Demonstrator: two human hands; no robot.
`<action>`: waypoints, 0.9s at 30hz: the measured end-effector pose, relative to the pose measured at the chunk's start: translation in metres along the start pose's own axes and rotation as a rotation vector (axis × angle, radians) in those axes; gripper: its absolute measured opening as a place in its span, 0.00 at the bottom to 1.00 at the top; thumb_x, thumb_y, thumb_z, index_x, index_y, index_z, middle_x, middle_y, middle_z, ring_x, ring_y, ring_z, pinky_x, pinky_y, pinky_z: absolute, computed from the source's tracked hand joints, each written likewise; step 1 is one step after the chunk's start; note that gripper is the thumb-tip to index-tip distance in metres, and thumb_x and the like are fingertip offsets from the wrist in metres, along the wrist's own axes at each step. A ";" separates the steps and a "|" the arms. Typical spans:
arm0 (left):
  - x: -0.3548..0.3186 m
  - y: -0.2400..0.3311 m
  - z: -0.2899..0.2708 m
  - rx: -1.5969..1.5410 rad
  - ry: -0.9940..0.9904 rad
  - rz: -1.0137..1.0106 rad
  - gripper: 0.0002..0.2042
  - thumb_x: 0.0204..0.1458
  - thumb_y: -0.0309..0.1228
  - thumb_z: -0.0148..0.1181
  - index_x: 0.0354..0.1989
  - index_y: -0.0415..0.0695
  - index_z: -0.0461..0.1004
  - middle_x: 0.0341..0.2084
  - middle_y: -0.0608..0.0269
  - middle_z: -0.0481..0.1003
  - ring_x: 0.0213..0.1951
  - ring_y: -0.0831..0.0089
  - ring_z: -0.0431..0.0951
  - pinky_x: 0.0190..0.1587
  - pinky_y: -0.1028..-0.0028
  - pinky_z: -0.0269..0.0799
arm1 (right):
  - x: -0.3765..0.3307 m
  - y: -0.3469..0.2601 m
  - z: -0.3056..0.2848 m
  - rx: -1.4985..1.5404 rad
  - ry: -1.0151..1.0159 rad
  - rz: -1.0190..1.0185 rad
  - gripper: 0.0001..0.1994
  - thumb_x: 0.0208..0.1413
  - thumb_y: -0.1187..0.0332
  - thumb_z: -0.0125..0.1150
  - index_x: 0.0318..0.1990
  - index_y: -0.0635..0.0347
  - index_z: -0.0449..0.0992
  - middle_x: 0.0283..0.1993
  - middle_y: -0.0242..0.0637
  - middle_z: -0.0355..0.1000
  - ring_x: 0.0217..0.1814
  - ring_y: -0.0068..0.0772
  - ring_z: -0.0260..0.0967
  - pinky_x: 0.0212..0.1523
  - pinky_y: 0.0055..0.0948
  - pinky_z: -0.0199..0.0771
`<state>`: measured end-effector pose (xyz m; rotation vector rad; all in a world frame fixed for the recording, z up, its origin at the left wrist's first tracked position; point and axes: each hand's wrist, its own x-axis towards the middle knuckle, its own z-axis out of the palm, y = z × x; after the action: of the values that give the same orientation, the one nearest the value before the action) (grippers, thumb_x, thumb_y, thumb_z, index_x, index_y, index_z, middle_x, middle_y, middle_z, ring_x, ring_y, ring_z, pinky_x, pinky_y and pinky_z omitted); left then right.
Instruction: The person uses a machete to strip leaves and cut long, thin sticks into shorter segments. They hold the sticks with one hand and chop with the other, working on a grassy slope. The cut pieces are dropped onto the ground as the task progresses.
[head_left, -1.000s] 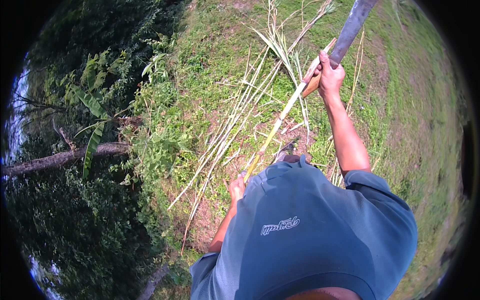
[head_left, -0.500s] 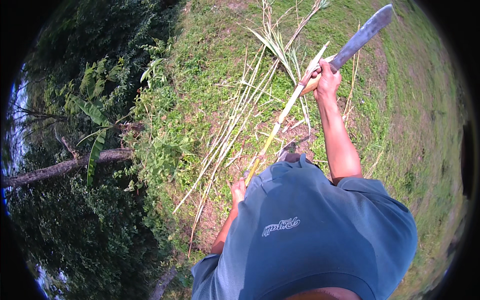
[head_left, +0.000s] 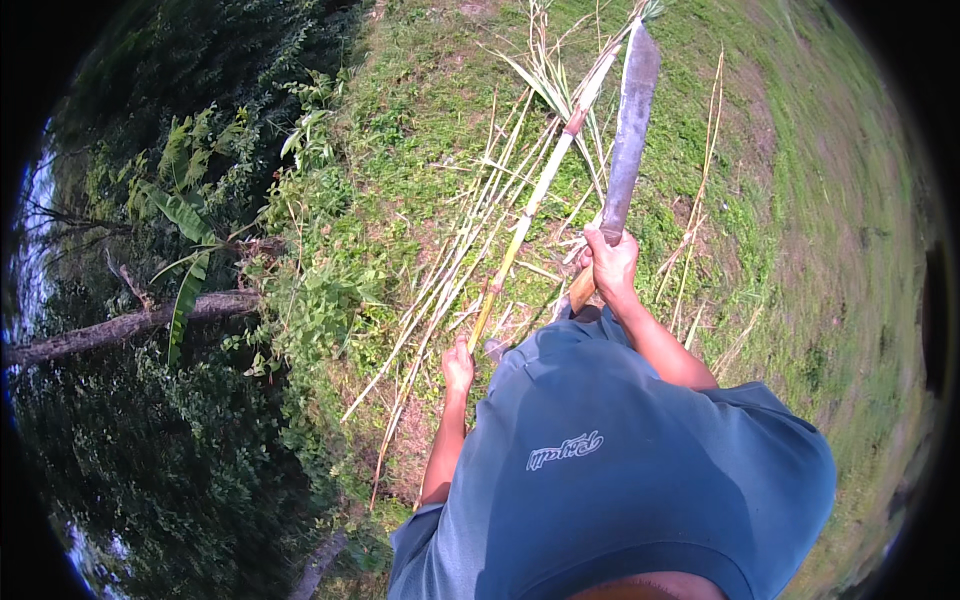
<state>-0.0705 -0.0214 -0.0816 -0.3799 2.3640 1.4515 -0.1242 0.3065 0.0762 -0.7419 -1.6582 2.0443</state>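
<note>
Cane and machete over the grass

Trees and dark brush fill the left side, with a fallen trunk [head_left: 130, 322] lying across them and broad leaves [head_left: 185, 290] hanging beside it. Next comes a patch of low weeds [head_left: 320, 290] at the edge of the grass [head_left: 800, 250]. Cut stalks [head_left: 450, 270] lie strewn on the ground in a loose fan, running from lower left up toward the top of the view.

Left hand [head_left: 458, 366] is closed around the lower end of a long cane [head_left: 530, 205], which slants up and to the right above the strewn stalks; its far end reaches the leafy tops near the upper edge. Right hand [head_left: 609, 262] is wrapped tight around the wooden handle of a machete [head_left: 630, 140]. The blade points up and away from the person, just right of the cane and nearly parallel to it; whether the two touch cannot be told. Both forearms come out from a blue shirt [head_left: 620, 470] that fills the lower right. More thin stalks [head_left: 700, 190] lie on the grass to the right of the blade.
</note>
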 end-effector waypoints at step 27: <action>-0.031 -0.022 -0.003 0.098 0.128 0.148 0.31 0.65 0.47 0.38 0.14 0.36 0.63 0.07 0.52 0.60 0.14 0.58 0.60 0.29 0.56 0.60 | 0.093 -0.142 -0.024 -0.944 -0.527 -0.082 0.08 0.47 0.68 0.62 0.27 0.63 0.74 0.16 0.27 0.67 0.17 0.19 0.63 0.19 0.28 0.64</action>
<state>-0.0342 -0.0325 -0.0852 -0.2851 2.6030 1.4060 -0.1842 0.4117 0.1970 -0.3656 -2.9496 1.3755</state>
